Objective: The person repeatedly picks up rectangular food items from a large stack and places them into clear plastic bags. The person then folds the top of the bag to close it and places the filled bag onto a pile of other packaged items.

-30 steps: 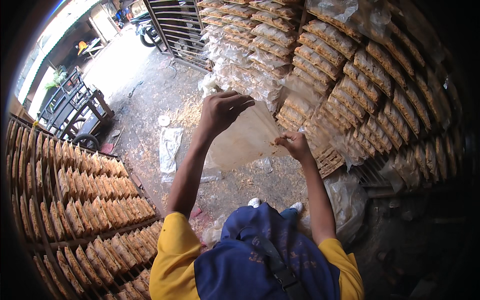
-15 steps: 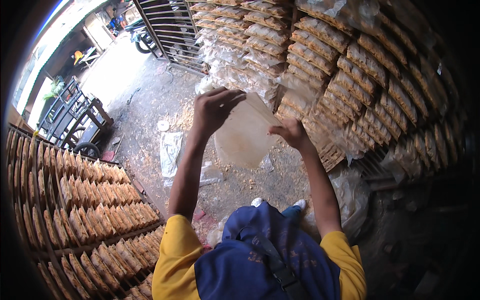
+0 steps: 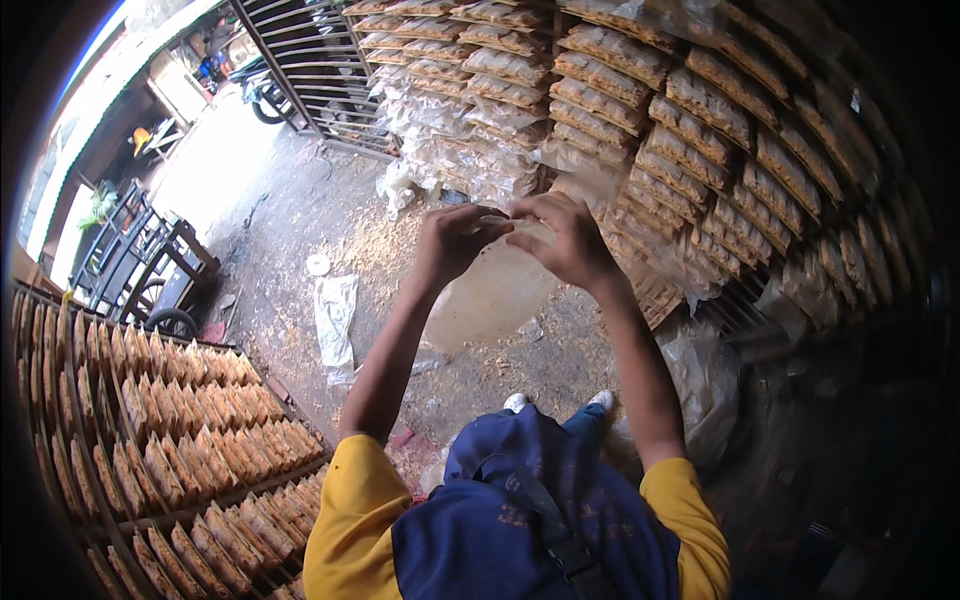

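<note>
A thin, cloudy see-through plastic bag [image 3: 490, 300] hangs in front of me, over the floor. My left hand [image 3: 455, 238] pinches its upper edge, the fingers pressed together. My right hand [image 3: 567, 240] is closed on the same edge, with its fingertips almost touching those of the left. The bag hangs slack below both hands, and I see no contents in it. Where the plastic runs between the fingers is partly hidden by the hands.
Racks of flat, plastic-wrapped tan packs [image 3: 690, 130] rise ahead and right. Another rack of upright packs [image 3: 190, 430] stands at left. Crumbs and a white plastic sheet [image 3: 336, 322] lie on the floor. A black cart [image 3: 165, 255] stands farther left; crumpled plastic [image 3: 697, 385] lies right.
My hands have come together at the bag's upper edge; the right moved left and up, the left moved right and slightly down. The view has shifted a little.
</note>
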`<control>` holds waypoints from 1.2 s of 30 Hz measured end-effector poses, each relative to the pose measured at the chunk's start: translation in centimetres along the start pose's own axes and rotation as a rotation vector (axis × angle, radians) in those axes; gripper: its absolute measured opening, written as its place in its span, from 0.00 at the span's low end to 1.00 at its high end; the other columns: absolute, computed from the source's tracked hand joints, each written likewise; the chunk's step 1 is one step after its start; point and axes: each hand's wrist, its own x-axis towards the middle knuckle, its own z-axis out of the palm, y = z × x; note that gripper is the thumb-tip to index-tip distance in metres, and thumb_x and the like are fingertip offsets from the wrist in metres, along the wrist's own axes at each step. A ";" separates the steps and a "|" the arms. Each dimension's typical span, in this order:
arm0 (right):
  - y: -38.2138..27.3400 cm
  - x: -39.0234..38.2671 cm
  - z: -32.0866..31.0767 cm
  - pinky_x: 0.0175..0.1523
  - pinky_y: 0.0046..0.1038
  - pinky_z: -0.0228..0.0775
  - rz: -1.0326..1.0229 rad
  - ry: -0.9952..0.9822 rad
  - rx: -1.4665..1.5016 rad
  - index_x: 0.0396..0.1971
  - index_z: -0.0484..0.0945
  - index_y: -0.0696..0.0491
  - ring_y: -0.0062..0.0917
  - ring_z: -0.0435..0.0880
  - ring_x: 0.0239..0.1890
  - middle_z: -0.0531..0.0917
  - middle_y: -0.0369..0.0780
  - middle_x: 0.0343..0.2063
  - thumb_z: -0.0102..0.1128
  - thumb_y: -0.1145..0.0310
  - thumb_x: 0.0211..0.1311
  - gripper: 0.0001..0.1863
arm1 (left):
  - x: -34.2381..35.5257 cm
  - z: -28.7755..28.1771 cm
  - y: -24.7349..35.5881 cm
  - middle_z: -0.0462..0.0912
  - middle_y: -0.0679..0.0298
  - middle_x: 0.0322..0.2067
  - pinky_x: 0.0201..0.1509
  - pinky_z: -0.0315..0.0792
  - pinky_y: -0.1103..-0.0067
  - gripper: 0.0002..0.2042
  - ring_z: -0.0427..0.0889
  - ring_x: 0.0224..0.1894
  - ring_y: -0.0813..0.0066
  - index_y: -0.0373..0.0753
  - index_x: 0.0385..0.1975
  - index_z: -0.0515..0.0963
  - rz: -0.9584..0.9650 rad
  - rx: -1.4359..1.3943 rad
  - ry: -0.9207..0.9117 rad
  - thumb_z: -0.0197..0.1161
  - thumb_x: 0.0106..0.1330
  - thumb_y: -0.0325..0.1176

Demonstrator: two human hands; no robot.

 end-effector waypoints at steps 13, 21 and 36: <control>-2.1 4.1 -11.6 0.48 0.32 0.66 -0.222 0.172 -0.424 0.27 0.84 0.48 0.27 0.83 0.29 0.86 0.34 0.24 0.69 0.65 0.57 0.05 | -5.0 0.3 -6.9 0.84 0.63 0.46 0.58 0.70 0.66 0.19 0.80 0.50 0.68 0.42 0.47 0.82 -0.044 0.030 -0.254 0.73 0.57 0.41; -2.1 4.2 -8.1 0.39 0.28 0.69 -0.369 0.045 -0.485 0.31 0.84 0.46 0.28 0.82 0.24 0.85 0.34 0.24 0.68 0.66 0.58 0.03 | 3.2 3.2 2.8 0.84 0.56 0.46 0.49 0.76 0.74 0.28 0.84 0.46 0.68 0.37 0.54 0.79 -0.015 -0.152 -0.221 0.75 0.55 0.45; -3.6 4.0 -15.3 0.30 0.34 0.75 -0.164 0.382 -0.664 0.33 0.82 0.48 0.37 0.85 0.26 0.84 0.40 0.23 0.66 0.66 0.59 0.04 | -1.5 5.9 0.1 0.72 0.45 0.55 0.55 0.72 0.63 0.59 0.77 0.54 0.53 0.31 0.69 0.57 0.140 -0.097 -0.094 0.79 0.41 0.60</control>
